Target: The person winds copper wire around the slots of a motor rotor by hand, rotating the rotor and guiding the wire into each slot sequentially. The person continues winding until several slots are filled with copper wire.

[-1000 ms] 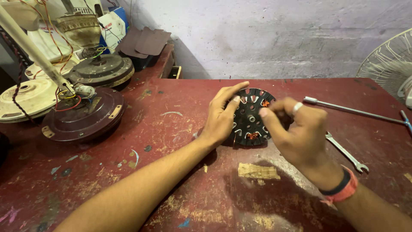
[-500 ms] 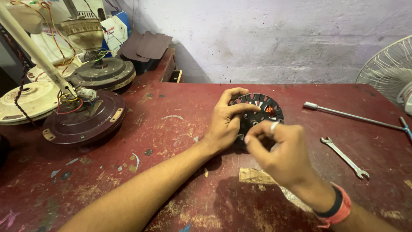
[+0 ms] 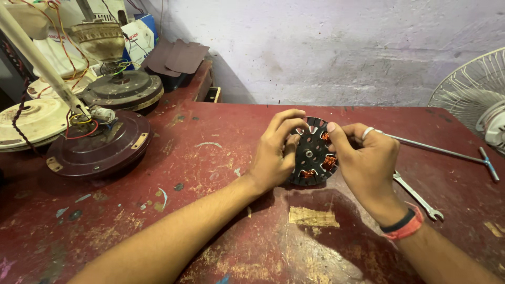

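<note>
Since half a second ago I see my right hand [image 3: 368, 160] has slid off the front of the black round stator disc with copper windings [image 3: 311, 153] to its right edge, so more of the disc's face now shows; the left hand [image 3: 274, 152] has stayed on the opposite edge. Both hands grasp the disc between them: the left fingers curl over its upper left rim, the right thumb presses near the top right, close to one copper coil. The disc stands tilted up on its lower edge, its face turned toward me, over the middle of the worn red-painted wooden table [image 3: 210, 158].

A silver ring sits on one right finger, and a red and black band [image 3: 405, 226] wraps the right wrist. Just beside the right wrist lies a small silver open-ended spanner [image 3: 418, 197], flat on the table. Behind the right hand a long steel T-handle wrench [image 3: 447, 152] stretches toward the right edge. A patch of torn tan tape [image 3: 314, 216] sticks to the table just below the disc.

At far left rests a dark brown ceiling-fan motor housing [image 3: 97, 147] with red and yellow wires on top, other fan motors behind it. A white wire fan guard [image 3: 473, 89] stands at the right.
</note>
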